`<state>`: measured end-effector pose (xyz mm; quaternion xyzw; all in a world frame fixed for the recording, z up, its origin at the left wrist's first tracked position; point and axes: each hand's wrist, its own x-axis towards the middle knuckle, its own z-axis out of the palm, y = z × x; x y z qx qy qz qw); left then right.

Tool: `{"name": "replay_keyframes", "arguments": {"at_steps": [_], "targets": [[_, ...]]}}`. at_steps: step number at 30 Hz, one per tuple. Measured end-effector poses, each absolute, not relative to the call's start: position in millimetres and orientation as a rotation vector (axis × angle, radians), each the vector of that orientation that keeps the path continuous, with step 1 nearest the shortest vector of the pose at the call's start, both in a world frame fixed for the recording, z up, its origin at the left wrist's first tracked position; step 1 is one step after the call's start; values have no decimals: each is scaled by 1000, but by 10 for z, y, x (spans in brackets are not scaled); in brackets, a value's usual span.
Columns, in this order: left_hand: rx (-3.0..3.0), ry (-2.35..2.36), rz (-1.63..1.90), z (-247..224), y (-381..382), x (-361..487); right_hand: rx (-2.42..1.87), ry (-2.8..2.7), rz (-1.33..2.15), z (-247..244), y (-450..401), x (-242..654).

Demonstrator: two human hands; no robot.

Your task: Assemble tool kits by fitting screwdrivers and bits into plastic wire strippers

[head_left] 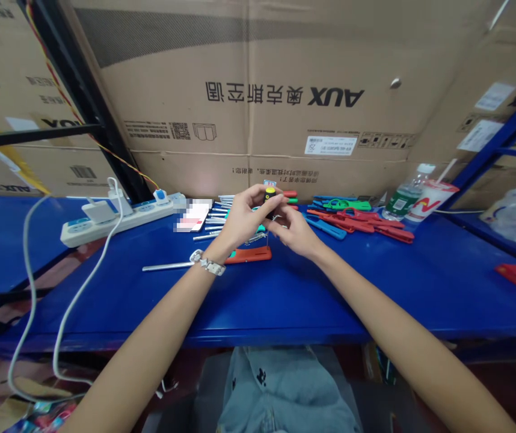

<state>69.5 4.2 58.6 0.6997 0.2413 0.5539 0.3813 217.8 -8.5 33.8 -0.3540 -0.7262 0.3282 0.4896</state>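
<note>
Both hands are close together above the blue table, at a screwdriver held nearly upright, its yellow-topped black handle uppermost. The left hand is closed round that handle, while the right hand meets it from the other side with bent fingers; whether those grip the handle or only steady the thin shaft below, I cannot tell. The shaft runs down to the right end of an orange handle lying flat on the table, and the tip seems to rest on it, though the contact is too small to be sure. A silver rod sticks out to the left, apparently part of the same piece, with the join hidden by the left wrist and its watch. The likeliest trouble is a slip: neither hand pins the orange handle, so a twist or sideways push could spin it and throw the tip onto the table's surface. Leaning the shaft could also make it ride out and mar the plastic. Any small part dropped could be lost among the silver rods just behind or the red pieces to the right.
</note>
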Motion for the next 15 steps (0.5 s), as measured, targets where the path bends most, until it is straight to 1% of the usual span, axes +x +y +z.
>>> {"name": "replay_keyframes", "arguments": {"at_steps": [2, 4, 9, 11, 13, 15], "targets": [[1828, 564, 1297, 612, 36, 648, -839, -1832, 871, 392, -89, 2218], [1839, 578, 1312, 608, 33, 649, -851, -1852, 835, 392, -68, 2236], [1736, 832, 1725, 510, 10, 775, -928, -1694, 586, 233, -38, 2130], [1723, 865, 1789, 498, -10, 781, -973, -1674, 501, 203, -67, 2086], [1767, 782, 1688, 520, -24, 738, -972, -1711, 481, 225, -100, 2082], [1835, 653, 1484, 559, -25, 672, -910, -1780, 567, 280, -116, 2119]]}}
